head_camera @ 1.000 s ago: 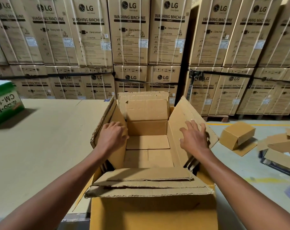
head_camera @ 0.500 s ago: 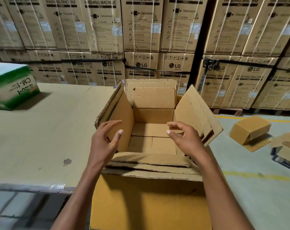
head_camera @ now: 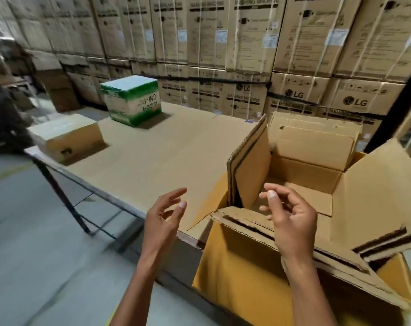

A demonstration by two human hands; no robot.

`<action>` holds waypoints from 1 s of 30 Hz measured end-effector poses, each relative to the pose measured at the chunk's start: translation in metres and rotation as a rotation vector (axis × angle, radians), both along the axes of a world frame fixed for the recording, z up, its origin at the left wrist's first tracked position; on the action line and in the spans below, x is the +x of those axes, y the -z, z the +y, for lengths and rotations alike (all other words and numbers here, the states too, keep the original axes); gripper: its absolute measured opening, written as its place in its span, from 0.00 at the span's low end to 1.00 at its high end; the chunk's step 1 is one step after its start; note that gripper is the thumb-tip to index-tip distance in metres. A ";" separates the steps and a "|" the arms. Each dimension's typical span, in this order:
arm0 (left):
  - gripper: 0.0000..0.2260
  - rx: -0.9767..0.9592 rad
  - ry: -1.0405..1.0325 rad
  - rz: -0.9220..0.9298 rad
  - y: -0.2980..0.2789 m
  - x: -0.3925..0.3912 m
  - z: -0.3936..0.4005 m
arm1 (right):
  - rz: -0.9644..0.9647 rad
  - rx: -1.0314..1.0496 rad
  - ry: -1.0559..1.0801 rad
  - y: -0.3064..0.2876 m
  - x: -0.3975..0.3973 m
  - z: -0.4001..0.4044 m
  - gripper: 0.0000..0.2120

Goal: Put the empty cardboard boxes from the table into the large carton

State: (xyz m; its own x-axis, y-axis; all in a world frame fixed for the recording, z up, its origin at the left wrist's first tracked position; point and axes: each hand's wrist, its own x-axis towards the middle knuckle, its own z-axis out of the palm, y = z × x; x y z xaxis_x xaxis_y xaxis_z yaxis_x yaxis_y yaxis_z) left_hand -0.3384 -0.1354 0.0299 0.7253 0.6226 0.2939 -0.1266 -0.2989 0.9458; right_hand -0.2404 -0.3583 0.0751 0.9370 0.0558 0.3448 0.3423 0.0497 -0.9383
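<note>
A wall of stacked washing-machine cartons [head_camera: 247, 43] fills the background. In front lies the cardboard-covered bench [head_camera: 152, 156]. The large carton [head_camera: 305, 184] stands at its near right corner, flaps open. On the bench, well apart from it, sit 2 boxes: a green-and-white box [head_camera: 132, 100] farther back and a plain brown box [head_camera: 68, 137] at the left edge. The left hand [head_camera: 163, 217] and right hand [head_camera: 291, 215] hover with fingers loosely spread, holding nothing.

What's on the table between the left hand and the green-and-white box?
Nothing: in the head view only bare table runs from the left hand to the green-and-white box.
</note>
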 end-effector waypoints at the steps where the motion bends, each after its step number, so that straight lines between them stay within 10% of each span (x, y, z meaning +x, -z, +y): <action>1: 0.15 -0.034 -0.007 -0.009 0.002 -0.008 0.009 | -0.002 0.007 -0.027 0.000 -0.007 0.013 0.08; 19: 0.12 -0.394 -0.117 0.149 0.076 -0.121 0.235 | 0.295 -0.252 -0.389 0.108 -0.072 0.316 0.09; 30: 0.11 -0.436 -0.126 0.203 0.098 -0.049 0.384 | 0.346 -0.315 -0.420 0.153 0.009 0.480 0.09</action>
